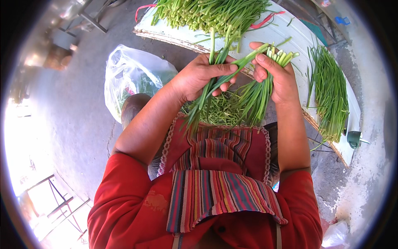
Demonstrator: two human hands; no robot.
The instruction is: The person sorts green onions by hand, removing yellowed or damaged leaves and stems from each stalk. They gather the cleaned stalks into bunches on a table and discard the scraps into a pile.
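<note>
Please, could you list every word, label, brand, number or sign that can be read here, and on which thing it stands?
No readable text anywhere.
Striped apron: pattern only, no letters.
Clear plastic bag: a pinkish patch, too blurred to identify as print.
Held chives: no label visible.

The left forearm is slanting forward and to the right, while the right forearm is pointing almost straight ahead. The left hand is gripping, its thumb lying across toward the right and its fingers curling underneath. Near it but apart, the right hand is also gripping, fingers bending inward, thumb pointing forward and to the left.
</note>
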